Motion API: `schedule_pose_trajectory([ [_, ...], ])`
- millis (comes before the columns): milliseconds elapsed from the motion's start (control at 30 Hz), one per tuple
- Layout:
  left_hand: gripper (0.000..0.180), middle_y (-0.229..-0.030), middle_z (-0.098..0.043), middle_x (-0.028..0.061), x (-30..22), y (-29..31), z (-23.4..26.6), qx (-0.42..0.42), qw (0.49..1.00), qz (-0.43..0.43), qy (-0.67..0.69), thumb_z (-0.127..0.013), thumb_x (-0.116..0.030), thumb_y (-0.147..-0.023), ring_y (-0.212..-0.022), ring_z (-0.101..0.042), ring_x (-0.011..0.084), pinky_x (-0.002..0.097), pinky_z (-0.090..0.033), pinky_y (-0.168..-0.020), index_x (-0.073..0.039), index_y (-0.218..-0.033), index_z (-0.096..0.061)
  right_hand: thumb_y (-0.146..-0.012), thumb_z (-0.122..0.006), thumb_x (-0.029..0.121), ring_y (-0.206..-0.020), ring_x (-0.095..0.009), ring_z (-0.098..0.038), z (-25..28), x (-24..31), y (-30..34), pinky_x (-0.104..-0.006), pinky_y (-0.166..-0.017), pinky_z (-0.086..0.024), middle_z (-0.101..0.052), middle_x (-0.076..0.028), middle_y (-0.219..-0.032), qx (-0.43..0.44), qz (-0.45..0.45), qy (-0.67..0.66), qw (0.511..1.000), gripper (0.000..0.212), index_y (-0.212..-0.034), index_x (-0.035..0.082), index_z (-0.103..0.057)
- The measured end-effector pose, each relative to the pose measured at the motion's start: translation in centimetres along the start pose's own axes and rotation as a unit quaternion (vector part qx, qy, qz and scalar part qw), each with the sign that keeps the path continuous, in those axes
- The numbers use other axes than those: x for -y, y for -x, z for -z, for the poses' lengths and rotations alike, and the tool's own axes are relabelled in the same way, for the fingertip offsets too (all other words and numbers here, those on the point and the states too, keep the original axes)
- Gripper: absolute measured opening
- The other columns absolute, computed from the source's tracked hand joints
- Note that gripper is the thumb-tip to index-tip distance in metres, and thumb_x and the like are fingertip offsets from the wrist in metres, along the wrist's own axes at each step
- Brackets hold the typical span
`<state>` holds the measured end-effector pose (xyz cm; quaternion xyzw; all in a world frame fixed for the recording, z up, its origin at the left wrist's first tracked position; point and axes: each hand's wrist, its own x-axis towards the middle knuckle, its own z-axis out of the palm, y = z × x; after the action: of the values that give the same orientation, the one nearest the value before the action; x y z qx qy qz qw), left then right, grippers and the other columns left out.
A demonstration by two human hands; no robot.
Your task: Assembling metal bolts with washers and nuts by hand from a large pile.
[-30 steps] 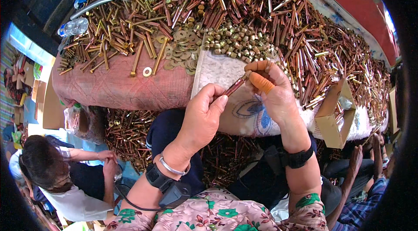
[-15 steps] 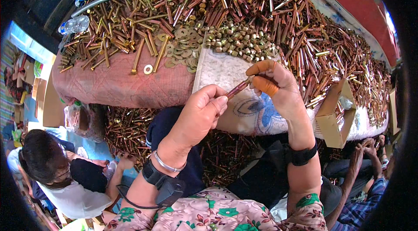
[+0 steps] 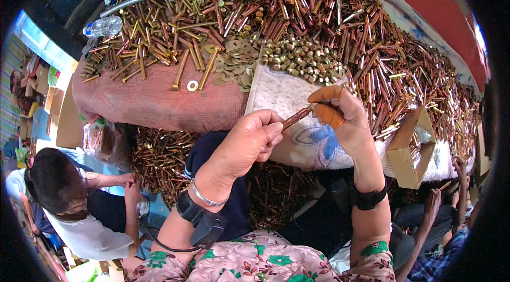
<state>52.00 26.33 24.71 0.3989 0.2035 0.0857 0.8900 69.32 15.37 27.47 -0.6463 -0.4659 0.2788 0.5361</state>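
One metal rod [image 3: 296, 116] was held slanting between two hands, above the white towel [image 3: 276, 90]. The left hand [image 3: 241, 144] was clamped on its lower end, thumb against fingers; the right hand [image 3: 349, 121], wearing two orange finger covers [image 3: 329, 115], had its fingertips pinched together on the upper end. One lone washer [image 3: 188, 86] lay on the pink cloth [image 3: 154, 98]; the heaped nuts [image 3: 303, 59] and bolts [image 3: 142, 64] were too many to count. One clear bottle [image 3: 103, 26] lay at the left. One open cardboard box [image 3: 402, 160], at the right, held crumpled clear plastic [image 3: 423, 135].
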Motion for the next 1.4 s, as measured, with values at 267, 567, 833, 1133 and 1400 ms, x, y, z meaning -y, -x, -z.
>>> schedule_pose_trajectory([
  [267,0.013,-0.066,-0.042,-0.0041,-0.3,0.2,0.3,0.009,1.000,0.000,-0.009,-0.051,-0.016,-0.091,-0.046,-0.029,0.0000,0.0137,-0.021,-0.039,-0.002,-0.091,-0.051,-0.080,-0.061,-0.002,-0.079,-0.008,-0.054,-0.3,0.4,0.2,-0.0210,-0.070,-0.044,-0.059,-0.002,-0.083,-0.010,-0.017,-0.015,1.000,0.015,-0.095,0.000,-0.059],
  [567,0.016,-0.067,-0.042,-0.0042,-0.8,0.8,0.2,0.026,0.999,0.018,-0.005,-0.051,-0.016,-0.091,-0.047,-0.029,-0.0003,0.0140,-0.021,-0.039,-0.001,-0.093,-0.052,-0.081,-0.061,0.001,-0.075,-0.007,-0.052,-0.6,0.3,0.3,-0.0198,-0.067,-0.043,-0.058,0.000,-0.081,-0.002,-0.019,-0.036,0.999,0.014,-0.094,0.002,-0.059],
  [833,0.010,-0.066,-0.041,-0.0058,-1.3,1.9,-0.6,-0.050,0.986,-0.036,-0.157,-0.049,-0.015,-0.091,-0.051,-0.032,0.0010,0.0149,-0.026,-0.042,-0.005,-0.092,-0.052,-0.081,-0.062,0.002,-0.073,-0.007,-0.052,-0.8,1.1,0.4,-0.0197,-0.066,-0.042,-0.058,0.000,-0.081,-0.002,-0.042,-0.059,0.997,0.014,-0.094,0.002,-0.059],
  [1133,0.010,-0.065,-0.043,-0.0058,-1.4,4.1,-1.0,-0.068,0.925,-0.128,-0.351,-0.050,-0.014,-0.090,-0.053,-0.037,0.0020,0.0172,-0.030,-0.044,-0.005,-0.091,-0.054,-0.083,-0.061,0.004,-0.070,-0.007,-0.050,-1.7,1.3,2.5,-0.0208,-0.063,-0.042,-0.058,-0.001,-0.081,0.001,-0.043,-0.140,0.989,0.015,-0.097,0.002,-0.058],
  [1400,0.011,-0.064,-0.042,-0.0055,-0.3,7.7,-1.5,-0.079,0.888,-0.146,-0.428,-0.050,-0.013,-0.090,-0.052,-0.037,0.0025,0.0182,-0.030,-0.044,-0.004,-0.091,-0.055,-0.082,-0.062,0.003,-0.076,-0.009,-0.055,-3.5,4.0,5.9,-0.0226,-0.069,-0.045,-0.060,-0.003,-0.084,-0.008,-0.054,-0.017,0.998,0.014,-0.095,0.000,-0.056],
])
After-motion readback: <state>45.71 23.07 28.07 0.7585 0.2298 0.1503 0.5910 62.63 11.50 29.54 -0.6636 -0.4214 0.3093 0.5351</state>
